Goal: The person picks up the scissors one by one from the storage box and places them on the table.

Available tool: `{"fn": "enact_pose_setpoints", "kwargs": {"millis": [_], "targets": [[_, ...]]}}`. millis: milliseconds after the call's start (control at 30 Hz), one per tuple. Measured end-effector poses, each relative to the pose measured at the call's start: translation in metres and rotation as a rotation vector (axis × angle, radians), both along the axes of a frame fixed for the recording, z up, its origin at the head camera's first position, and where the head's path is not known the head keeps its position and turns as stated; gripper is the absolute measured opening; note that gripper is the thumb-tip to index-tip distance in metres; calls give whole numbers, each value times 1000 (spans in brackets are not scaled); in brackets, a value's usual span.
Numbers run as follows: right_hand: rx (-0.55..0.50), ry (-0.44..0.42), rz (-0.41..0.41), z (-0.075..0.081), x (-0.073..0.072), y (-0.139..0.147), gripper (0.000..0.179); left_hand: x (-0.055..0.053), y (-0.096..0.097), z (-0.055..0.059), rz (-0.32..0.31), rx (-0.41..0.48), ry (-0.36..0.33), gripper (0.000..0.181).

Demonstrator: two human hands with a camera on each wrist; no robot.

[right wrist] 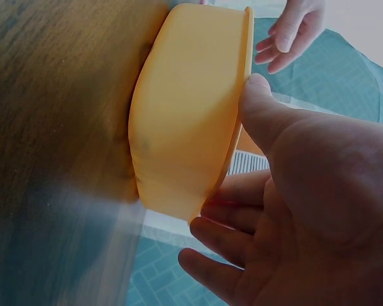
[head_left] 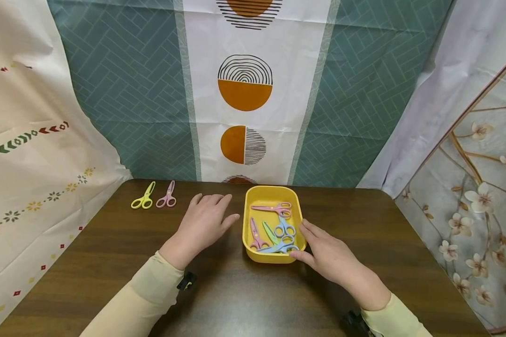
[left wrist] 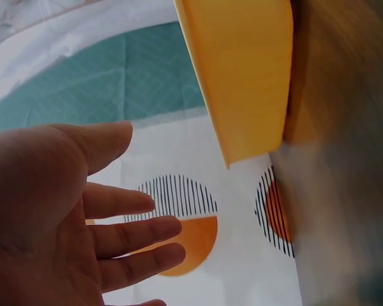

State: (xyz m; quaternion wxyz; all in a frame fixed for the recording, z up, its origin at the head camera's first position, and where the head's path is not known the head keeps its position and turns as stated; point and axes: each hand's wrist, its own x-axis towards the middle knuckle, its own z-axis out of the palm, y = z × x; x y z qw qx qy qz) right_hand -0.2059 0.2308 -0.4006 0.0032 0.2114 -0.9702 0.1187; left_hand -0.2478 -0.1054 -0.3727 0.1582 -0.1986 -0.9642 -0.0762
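Note:
A yellow tray [head_left: 251, 255] sits in the middle of the table, holding several children's scissors. Inside are pink scissors [head_left: 274, 208] near the back, another pink pair [head_left: 256, 236] at the left, green scissors [head_left: 271, 232], and blue scissors [head_left: 284, 244] lying at the front. My right hand [head_left: 333, 255] rests at the tray's right side, thumb at the front corner and fingers spread along the rim. To the tray's left, my left hand [head_left: 204, 222] hovers with fingers extended and nothing in it. In the left wrist view its palm [left wrist: 38, 210] is bare beside the tray wall [left wrist: 249, 76].
Yellow-green scissors [head_left: 142, 201] and mauve scissors [head_left: 166, 200] lie side by side at the table's back left. A patterned curtain [head_left: 143, 93] hangs right behind the dark wooden table [head_left: 109, 262], with printed cloths along both sides.

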Motion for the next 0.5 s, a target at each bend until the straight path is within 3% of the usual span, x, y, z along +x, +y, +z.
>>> {"fn": "enact_pose_setpoints", "kwargs": {"millis": [500], "targets": [[-3, 15, 14, 3, 1, 0, 89, 14, 39, 2, -135, -54, -63, 51]]}}
